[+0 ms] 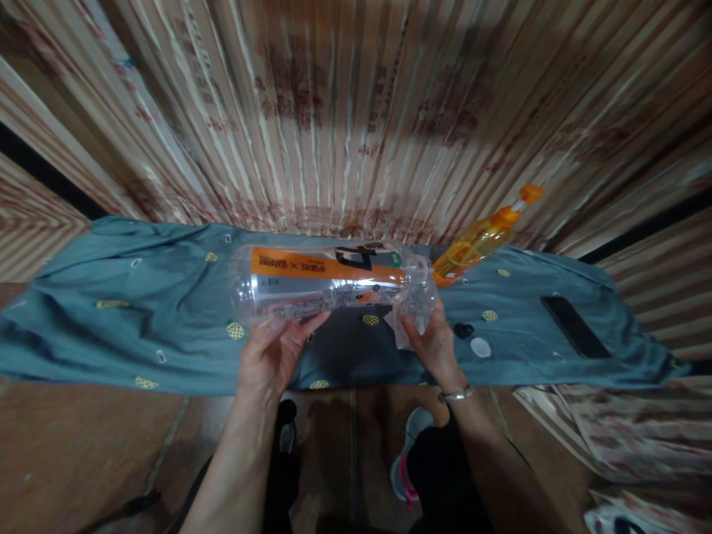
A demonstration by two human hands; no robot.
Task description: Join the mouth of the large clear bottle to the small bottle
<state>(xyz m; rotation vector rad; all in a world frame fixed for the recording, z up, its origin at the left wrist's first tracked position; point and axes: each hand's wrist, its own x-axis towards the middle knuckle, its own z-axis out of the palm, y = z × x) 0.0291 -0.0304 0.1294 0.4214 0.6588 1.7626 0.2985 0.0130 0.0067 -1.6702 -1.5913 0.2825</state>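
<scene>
A large clear plastic bottle [328, 278] with an orange and silver label lies on its side above the cloth, its neck end to the right. My left hand [275, 352] holds the bottle's body from below, near its base. At the neck end, my right hand [437, 345] grips a small clear plastic piece [420, 297], which meets the bottle's neck. A white tissue [401, 334] hangs by the right hand's fingers. Just behind the right hand stands an amber bottle [470, 245] with an orange pump top.
A teal patterned cloth [167, 319] covers the narrow table. To the right lie a black cap [463, 330], a white disc [480, 347] and a dark phone [575, 326]. A striped curtain [345, 111] hangs behind the table.
</scene>
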